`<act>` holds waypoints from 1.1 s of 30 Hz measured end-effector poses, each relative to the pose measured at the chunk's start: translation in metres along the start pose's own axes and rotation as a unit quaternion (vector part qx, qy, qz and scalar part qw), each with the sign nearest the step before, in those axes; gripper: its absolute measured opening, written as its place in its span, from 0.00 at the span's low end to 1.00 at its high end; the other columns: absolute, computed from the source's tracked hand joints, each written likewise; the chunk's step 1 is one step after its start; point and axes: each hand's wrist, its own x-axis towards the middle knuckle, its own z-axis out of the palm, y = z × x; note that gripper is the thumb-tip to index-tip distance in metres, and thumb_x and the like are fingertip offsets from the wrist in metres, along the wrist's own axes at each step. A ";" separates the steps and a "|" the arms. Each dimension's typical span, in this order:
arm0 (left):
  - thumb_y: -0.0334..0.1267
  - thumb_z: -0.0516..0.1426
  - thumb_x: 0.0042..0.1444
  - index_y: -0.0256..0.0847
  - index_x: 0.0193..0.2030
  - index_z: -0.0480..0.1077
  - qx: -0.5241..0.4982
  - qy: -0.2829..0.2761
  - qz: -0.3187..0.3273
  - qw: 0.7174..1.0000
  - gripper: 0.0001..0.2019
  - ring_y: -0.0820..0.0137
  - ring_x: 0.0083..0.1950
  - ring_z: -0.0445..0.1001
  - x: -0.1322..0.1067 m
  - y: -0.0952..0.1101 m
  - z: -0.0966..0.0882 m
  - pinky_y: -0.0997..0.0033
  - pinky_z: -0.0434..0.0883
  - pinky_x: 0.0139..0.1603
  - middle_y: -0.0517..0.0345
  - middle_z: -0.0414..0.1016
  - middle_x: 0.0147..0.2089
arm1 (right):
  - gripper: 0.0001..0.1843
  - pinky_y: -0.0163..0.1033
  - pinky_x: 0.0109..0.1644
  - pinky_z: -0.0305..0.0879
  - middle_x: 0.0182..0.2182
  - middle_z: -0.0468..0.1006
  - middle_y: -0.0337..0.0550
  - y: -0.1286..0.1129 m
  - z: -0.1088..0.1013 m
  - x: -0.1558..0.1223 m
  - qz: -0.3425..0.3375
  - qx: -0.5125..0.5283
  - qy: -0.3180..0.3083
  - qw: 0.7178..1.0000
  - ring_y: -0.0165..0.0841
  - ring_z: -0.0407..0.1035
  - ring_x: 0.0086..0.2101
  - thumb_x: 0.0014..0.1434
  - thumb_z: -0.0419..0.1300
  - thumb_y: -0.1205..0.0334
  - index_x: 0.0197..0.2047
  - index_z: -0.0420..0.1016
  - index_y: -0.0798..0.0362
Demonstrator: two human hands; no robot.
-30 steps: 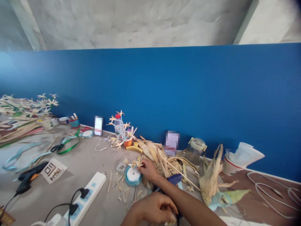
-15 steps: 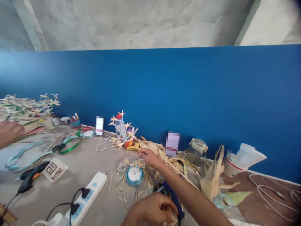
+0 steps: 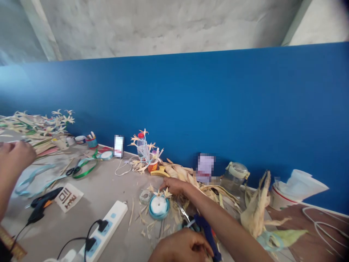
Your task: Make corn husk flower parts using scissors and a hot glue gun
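My right hand (image 3: pixel 174 186) reaches across from the lower right, its fingers bent down and drawn together at the pale dried-husk flowers (image 3: pixel 165 193). What lies between its fingertips is hidden. Just left of it is a roll of blue ribbon (image 3: pixel 159 208), with a small roll of clear tape (image 3: pixel 144 197) beside it. My left hand (image 3: pixel 182 245) is curled at the bottom edge, and I cannot make out what is in its fingers. Between my hands lie open-bladed scissors (image 3: pixel 185 213), next to a dark blue object (image 3: pixel 207 233).
A yellow comb (image 3: pixel 160 171) and dried corn husks (image 3: pixel 180 171) lie behind my right hand. A white power strip (image 3: pixel 109 227) and a black glue gun (image 3: pixel 40 207) are to the left. Another person's hand (image 3: pixel 20 154) is at the far left. A lidded jar (image 3: pixel 234 176) stands by the blue partition.
My right hand has moved down from beside the comb to the husk flowers, its fingers now pointing downward. My left hand stays curled. The whole view has shifted slightly.
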 end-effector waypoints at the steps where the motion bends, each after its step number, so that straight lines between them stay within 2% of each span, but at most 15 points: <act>1: 0.34 0.59 0.46 0.43 0.46 0.77 0.004 -0.004 -0.003 1.000 0.18 0.71 0.32 0.72 -0.001 0.002 0.000 0.76 0.67 0.32 0.59 0.79 0.37 | 0.27 0.33 0.36 0.62 0.35 0.77 0.37 -0.001 0.000 -0.001 -0.006 -0.017 -0.003 1.000 0.32 0.67 0.30 0.38 0.55 0.79 0.38 0.82 0.46; 4: 0.32 0.60 0.45 0.43 0.46 0.77 0.009 -0.005 -0.016 1.000 0.19 0.71 0.32 0.71 -0.001 0.007 0.000 0.76 0.67 0.32 0.59 0.79 0.37 | 0.28 0.36 0.39 0.61 0.42 0.74 0.40 -0.005 -0.002 -0.007 -0.027 -0.058 -0.005 0.998 0.33 0.66 0.33 0.40 0.57 0.78 0.43 0.79 0.45; 7: 0.31 0.59 0.44 0.42 0.46 0.78 0.006 0.008 -0.040 0.999 0.19 0.71 0.32 0.71 -0.001 0.009 0.001 0.77 0.66 0.32 0.58 0.80 0.37 | 0.24 0.38 0.43 0.60 0.47 0.72 0.41 -0.010 -0.001 -0.013 -0.043 -0.074 0.003 0.996 0.35 0.66 0.35 0.44 0.61 0.70 0.46 0.77 0.44; 10: 0.31 0.59 0.45 0.42 0.46 0.78 0.003 0.010 -0.042 0.999 0.19 0.71 0.33 0.72 -0.001 0.010 0.001 0.77 0.67 0.33 0.58 0.80 0.38 | 0.13 0.39 0.45 0.60 0.41 0.75 0.39 -0.012 0.003 -0.015 -0.047 -0.060 0.008 0.997 0.35 0.66 0.34 0.48 0.62 0.63 0.39 0.79 0.45; 12: 0.31 0.58 0.45 0.42 0.46 0.78 0.001 0.011 -0.036 0.999 0.19 0.71 0.34 0.72 0.000 0.008 0.001 0.77 0.67 0.34 0.58 0.80 0.38 | 0.08 0.39 0.44 0.60 0.35 0.76 0.39 -0.012 0.004 -0.013 -0.040 -0.039 0.020 0.998 0.34 0.66 0.33 0.45 0.63 0.65 0.32 0.79 0.48; 14: 0.31 0.58 0.45 0.42 0.46 0.78 0.002 0.012 -0.032 0.999 0.19 0.71 0.33 0.72 0.000 0.007 0.001 0.77 0.66 0.33 0.58 0.80 0.37 | 0.08 0.38 0.43 0.61 0.32 0.76 0.40 -0.012 0.002 -0.010 -0.029 -0.007 0.051 0.998 0.35 0.66 0.33 0.44 0.62 0.68 0.30 0.78 0.50; 18: 0.29 0.57 0.45 0.43 0.46 0.78 0.002 0.010 -0.022 1.000 0.19 0.71 0.33 0.72 0.000 0.005 0.001 0.78 0.65 0.32 0.58 0.80 0.37 | 0.14 0.37 0.40 0.62 0.33 0.74 0.43 -0.015 -0.015 -0.007 0.013 0.090 0.157 0.983 0.34 0.66 0.34 0.50 0.54 0.68 0.40 0.75 0.54; 21: 0.31 0.58 0.45 0.43 0.45 0.78 -0.004 0.012 -0.010 1.000 0.18 0.72 0.32 0.71 0.001 0.002 0.002 0.78 0.65 0.31 0.58 0.79 0.35 | 0.18 0.35 0.36 0.62 0.31 0.71 0.39 -0.026 -0.030 -0.014 0.029 0.168 0.216 0.962 0.31 0.65 0.31 0.53 0.53 0.63 0.49 0.68 0.54; 24: 0.34 0.59 0.46 0.43 0.44 0.78 0.000 0.020 0.005 1.000 0.17 0.74 0.28 0.67 0.003 -0.003 0.003 0.78 0.63 0.28 0.59 0.77 0.32 | 0.14 0.32 0.30 0.60 0.24 0.66 0.33 -0.045 -0.033 -0.030 0.026 0.224 0.229 0.947 0.28 0.61 0.24 0.54 0.54 0.61 0.44 0.68 0.53; 27: 0.35 0.59 0.45 0.43 0.44 0.78 0.012 0.025 -0.002 1.000 0.17 0.76 0.24 0.62 0.006 -0.008 0.005 0.79 0.59 0.24 0.60 0.75 0.29 | 0.08 0.32 0.27 0.57 0.21 0.65 0.32 -0.065 -0.021 -0.049 0.026 0.257 0.215 0.942 0.27 0.58 0.22 0.53 0.56 0.59 0.34 0.71 0.54; 30: 0.36 0.59 0.45 0.43 0.45 0.78 0.002 0.021 0.011 1.000 0.18 0.75 0.25 0.63 0.008 -0.010 0.005 0.79 0.60 0.24 0.59 0.76 0.30 | 0.10 0.32 0.31 0.59 0.24 0.71 0.35 -0.075 0.001 -0.062 0.027 0.309 0.191 0.931 0.28 0.63 0.25 0.54 0.57 0.58 0.33 0.76 0.54; 33: 0.36 0.58 0.45 0.42 0.45 0.78 0.020 0.017 0.034 0.999 0.18 0.74 0.27 0.66 0.008 -0.009 0.005 0.78 0.63 0.27 0.58 0.78 0.32 | 0.08 0.32 0.34 0.60 0.26 0.75 0.37 -0.074 0.022 -0.068 0.088 0.245 0.208 0.943 0.29 0.66 0.29 0.53 0.56 0.65 0.33 0.77 0.55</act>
